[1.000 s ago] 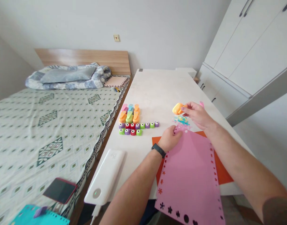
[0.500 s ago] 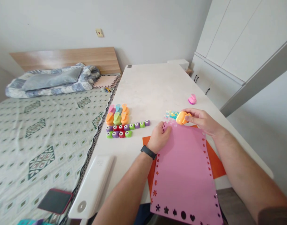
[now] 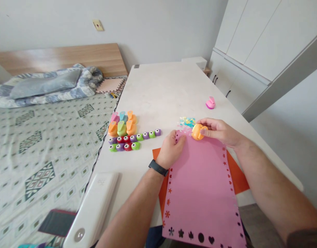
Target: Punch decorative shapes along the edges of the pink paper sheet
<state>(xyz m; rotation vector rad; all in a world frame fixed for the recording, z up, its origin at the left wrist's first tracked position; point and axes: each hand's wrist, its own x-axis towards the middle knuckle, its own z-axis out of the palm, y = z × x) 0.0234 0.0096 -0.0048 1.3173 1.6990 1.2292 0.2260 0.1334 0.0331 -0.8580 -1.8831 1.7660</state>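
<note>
My left hand (image 3: pixel 173 147) pinches the far left corner of a pink sheet of paper (image 3: pixel 199 186), whose side and near edges carry punched shapes such as hearts, stars and flowers. An orange craft punch (image 3: pixel 198 131) is gripped in my right hand (image 3: pixel 220 131), at the sheet's far edge. Whether the paper sits inside its slot I cannot tell. Small blue, yellow and pink paper cut-outs (image 3: pixel 187 121) lie just beyond that edge. Beneath the pink sheet, orange paper (image 3: pixel 237 175) shows on both sides.
Larger craft punches (image 3: pixel 121 128) and rows of small round punches (image 3: pixel 127 146) stand at the left of the white table (image 3: pixel 163 89). A pink punch (image 3: pixel 210 102) sits farther back. Nearer are a white power bank (image 3: pixel 92 206) and, on the bed, a dark tablet (image 3: pixel 57 222).
My right hand has brought the orange punch down from above the cut-outs to the sheet's far edge. My left hand keeps hold of the corner. The camera view has turned right.
</note>
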